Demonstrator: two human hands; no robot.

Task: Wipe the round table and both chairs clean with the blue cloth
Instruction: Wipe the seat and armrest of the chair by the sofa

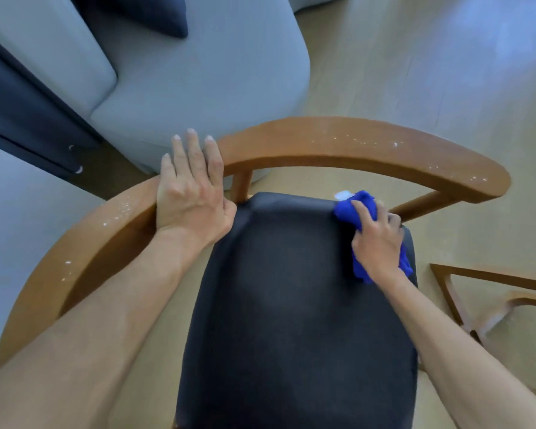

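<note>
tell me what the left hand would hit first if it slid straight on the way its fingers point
Likely the grey sofa: the left hand lies flat on the chair rail, fingertips past its edge. Depth is unclear.

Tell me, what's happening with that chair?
A person is cleaning a wooden armchair with a curved brown rail and a dark padded seat. The right hand grips a bunched bright blue cloth against the seat's far right corner. The left hand rests flat on the rail, fingers straight. White specks still dot the rail on both sides, so it looks unwiped. A pale grey sofa stands behind.
</note>
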